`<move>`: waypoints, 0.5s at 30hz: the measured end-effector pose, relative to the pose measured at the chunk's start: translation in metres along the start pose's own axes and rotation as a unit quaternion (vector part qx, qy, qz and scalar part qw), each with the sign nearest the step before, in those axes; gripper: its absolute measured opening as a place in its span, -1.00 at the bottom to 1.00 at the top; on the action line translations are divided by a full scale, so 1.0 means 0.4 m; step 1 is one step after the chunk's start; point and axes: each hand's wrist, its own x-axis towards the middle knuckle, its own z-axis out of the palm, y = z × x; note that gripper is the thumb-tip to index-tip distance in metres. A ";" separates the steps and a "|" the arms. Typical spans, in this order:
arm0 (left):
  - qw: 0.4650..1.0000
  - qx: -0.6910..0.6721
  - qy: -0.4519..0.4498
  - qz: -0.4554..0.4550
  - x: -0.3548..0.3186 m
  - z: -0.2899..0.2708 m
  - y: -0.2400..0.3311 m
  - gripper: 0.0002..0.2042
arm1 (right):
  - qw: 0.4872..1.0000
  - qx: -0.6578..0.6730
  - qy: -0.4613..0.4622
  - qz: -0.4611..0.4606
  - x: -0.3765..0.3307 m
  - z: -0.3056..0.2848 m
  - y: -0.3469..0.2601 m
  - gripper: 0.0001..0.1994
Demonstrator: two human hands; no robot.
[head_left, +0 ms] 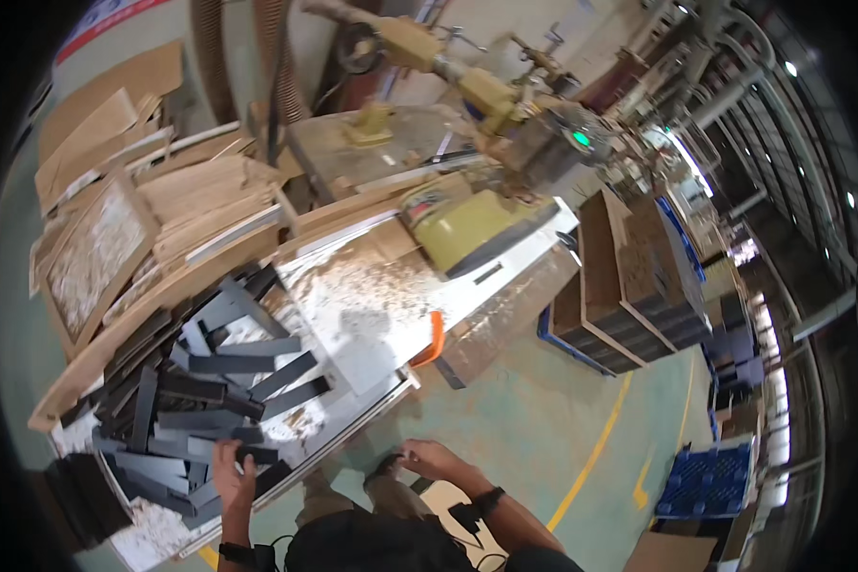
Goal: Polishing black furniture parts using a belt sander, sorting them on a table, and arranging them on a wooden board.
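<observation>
My left hand (230,473) is at the near edge of a white, dust-covered worktable (353,357). Its thumb and fingers close around the end of a short dark strip (259,456). Around it lies a loose heap of flat dark grey and black strips (200,419), crossing one another at many angles. My right hand (429,459) hangs apart from the table, over the floor in front of my legs. Its fingers are curled together; a dark shape shows by the fingertips, and whether they hold it cannot be made out.
An orange curved guard (431,340) stands at the table's right edge, near a yellow-green machine housing (477,229). Wooden offcuts and boards (200,200) fill the far left. Stacked brown panels (629,276) stand at right on a blue pallet. Another blue pallet (704,481) is lower right.
</observation>
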 end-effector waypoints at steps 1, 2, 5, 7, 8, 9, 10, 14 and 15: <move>0.999 -0.019 -0.031 0.026 0.034 0.034 0.057 -0.70 | 0.997 0.065 0.035 0.033 -0.051 -0.004 0.039 -0.63; 0.996 -0.027 -0.078 0.024 0.061 0.072 0.120 -0.73 | 0.985 0.140 0.072 0.064 -0.096 -0.002 0.076 -0.64; 0.964 -0.087 -0.207 0.144 0.101 0.197 0.330 -0.72 | 0.967 0.170 0.161 0.104 -0.229 0.029 0.187 -0.70; 0.940 -0.094 -0.286 0.159 0.099 0.289 0.481 -0.70 | 0.958 0.169 0.204 0.107 -0.297 0.055 0.266 -0.72; 0.940 -0.086 -0.283 0.172 0.095 0.337 0.556 -0.70 | 0.953 0.163 0.230 0.113 -0.331 0.069 0.310 -0.74; 0.918 -0.106 -0.337 0.181 0.085 0.386 0.628 -0.70 | 0.947 0.150 0.274 0.074 -0.369 0.083 0.357 -0.74; 0.893 -0.125 -0.391 0.185 0.066 0.433 0.694 -0.70 | 0.945 0.175 0.260 0.095 -0.402 0.095 0.409 -0.72; 0.851 -0.031 -0.413 0.322 0.010 0.665 0.948 -0.70 | 0.930 0.229 0.236 0.165 -0.550 0.088 0.613 -0.68; 0.832 -0.050 -0.433 0.344 -0.001 0.723 1.004 -0.69 | 0.929 0.236 0.248 0.142 -0.578 0.069 0.661 -0.68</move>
